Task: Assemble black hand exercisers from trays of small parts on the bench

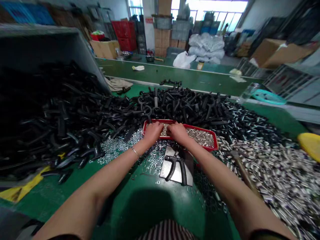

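Note:
My left hand (154,131) reaches into the left part of a red tray (215,141) that holds small metal parts (200,136). Beside it, my right hand (179,131) dips into the same tray, its fingers curled in toward the left hand. The fingers of both hands look closed at the tips, but anything between them is too small to make out. Just below the hands, a metal plate (163,170) lies on the green table, bearing two joined black handle-like parts (178,168). Loose metal rings (152,160) are scattered left of the plate.
Black plastic parts (175,103) are heaped behind the tray and spill from a large bin (82,50) at left. To the right lie piled metal sleeves (282,170), a hammer (243,170), bolts (250,116) and a yellow dish (310,145).

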Action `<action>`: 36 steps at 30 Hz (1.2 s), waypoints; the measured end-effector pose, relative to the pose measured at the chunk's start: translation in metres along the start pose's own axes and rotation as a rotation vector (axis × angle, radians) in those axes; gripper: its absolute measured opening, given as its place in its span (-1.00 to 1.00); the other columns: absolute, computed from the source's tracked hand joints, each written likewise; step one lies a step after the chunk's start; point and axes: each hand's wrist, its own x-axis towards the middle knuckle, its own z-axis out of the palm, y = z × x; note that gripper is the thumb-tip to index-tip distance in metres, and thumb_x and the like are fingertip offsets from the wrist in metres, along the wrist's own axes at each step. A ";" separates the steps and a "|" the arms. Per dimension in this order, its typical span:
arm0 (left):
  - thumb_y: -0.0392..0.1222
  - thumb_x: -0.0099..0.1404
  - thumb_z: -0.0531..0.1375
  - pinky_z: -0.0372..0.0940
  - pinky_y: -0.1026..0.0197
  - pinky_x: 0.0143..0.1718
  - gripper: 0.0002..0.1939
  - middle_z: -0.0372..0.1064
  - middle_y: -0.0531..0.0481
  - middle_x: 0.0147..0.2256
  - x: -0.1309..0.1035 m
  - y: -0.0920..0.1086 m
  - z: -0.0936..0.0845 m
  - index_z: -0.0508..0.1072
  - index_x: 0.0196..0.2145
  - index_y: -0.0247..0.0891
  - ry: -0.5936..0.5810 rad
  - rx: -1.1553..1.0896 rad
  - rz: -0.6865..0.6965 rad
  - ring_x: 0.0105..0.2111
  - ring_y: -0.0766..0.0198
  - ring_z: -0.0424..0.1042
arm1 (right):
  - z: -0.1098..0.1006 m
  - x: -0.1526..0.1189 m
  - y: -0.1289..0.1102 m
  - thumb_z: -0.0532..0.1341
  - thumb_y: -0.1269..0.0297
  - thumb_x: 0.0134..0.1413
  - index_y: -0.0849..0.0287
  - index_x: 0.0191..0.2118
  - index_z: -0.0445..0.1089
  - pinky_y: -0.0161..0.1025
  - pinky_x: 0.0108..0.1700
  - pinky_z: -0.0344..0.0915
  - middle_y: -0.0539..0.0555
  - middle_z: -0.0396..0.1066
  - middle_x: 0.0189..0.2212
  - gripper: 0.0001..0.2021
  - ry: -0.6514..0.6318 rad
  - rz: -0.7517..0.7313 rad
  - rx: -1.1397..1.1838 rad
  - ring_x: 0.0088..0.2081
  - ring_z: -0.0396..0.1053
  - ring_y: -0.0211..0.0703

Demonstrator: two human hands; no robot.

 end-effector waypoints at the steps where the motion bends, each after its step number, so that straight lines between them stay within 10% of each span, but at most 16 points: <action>1: -0.26 0.45 -0.01 0.28 0.09 -0.18 -0.74 0.42 -0.17 -0.18 0.000 0.001 0.000 0.47 -0.12 -0.28 0.007 -0.013 -0.015 -0.19 0.05 0.45 | 0.000 -0.002 0.000 0.19 0.34 0.20 0.23 -0.23 0.49 -0.06 -0.02 0.18 0.29 0.54 -0.16 -0.86 0.003 0.009 -0.001 0.00 0.34 0.13; 12: -0.38 0.41 -0.01 0.27 0.06 -0.08 -0.75 0.45 -0.28 -0.18 0.000 0.006 -0.002 0.47 -0.15 -0.39 -0.007 -0.136 -0.075 -0.12 0.02 0.44 | -0.008 -0.012 -0.001 0.12 0.37 0.27 0.22 -0.19 0.44 -0.20 -0.03 0.21 0.16 0.52 -0.18 -0.85 0.148 0.097 0.177 -0.10 0.39 -0.08; 19: -0.31 0.42 0.03 0.27 0.05 -0.04 -0.79 0.46 -0.27 -0.19 -0.003 0.005 0.005 0.47 -0.19 -0.37 0.050 -0.247 -0.095 -0.12 0.03 0.44 | -0.010 -0.125 -0.003 0.16 0.17 0.28 0.17 -0.26 0.39 -0.25 -0.23 0.28 0.04 0.47 -0.33 -0.82 0.187 0.192 0.673 -0.31 0.40 -0.16; 23: -0.34 0.40 0.06 0.28 0.10 0.00 -0.81 0.47 -0.19 -0.15 -0.002 0.002 0.006 0.47 -0.17 -0.33 0.108 -0.358 -0.094 -0.09 0.12 0.44 | 0.007 -0.174 -0.012 0.12 0.26 0.32 0.17 -0.26 0.40 -0.15 -0.09 0.29 0.11 0.42 -0.28 -0.84 0.155 0.091 0.491 -0.20 0.37 -0.07; 28: -0.23 0.29 0.22 0.35 0.19 -0.15 -0.89 0.52 -0.05 -0.28 -0.023 0.007 -0.009 0.49 -0.24 -0.31 0.290 -0.986 -0.270 -0.27 0.23 0.49 | 0.018 -0.171 -0.018 0.10 0.28 0.36 0.18 -0.23 0.41 -0.17 -0.10 0.29 0.17 0.41 -0.22 -0.82 0.153 -0.003 0.230 -0.16 0.34 -0.04; 36: -0.22 0.37 0.16 0.31 0.16 -0.13 -0.87 0.52 -0.02 -0.25 -0.089 0.048 -0.020 0.50 -0.24 -0.26 -0.001 -1.024 -0.029 -0.25 0.23 0.47 | 0.013 -0.164 -0.025 0.09 0.39 0.35 0.22 -0.16 0.41 -0.19 -0.15 0.25 0.17 0.39 -0.24 -0.86 0.104 -0.127 -0.095 -0.19 0.27 -0.04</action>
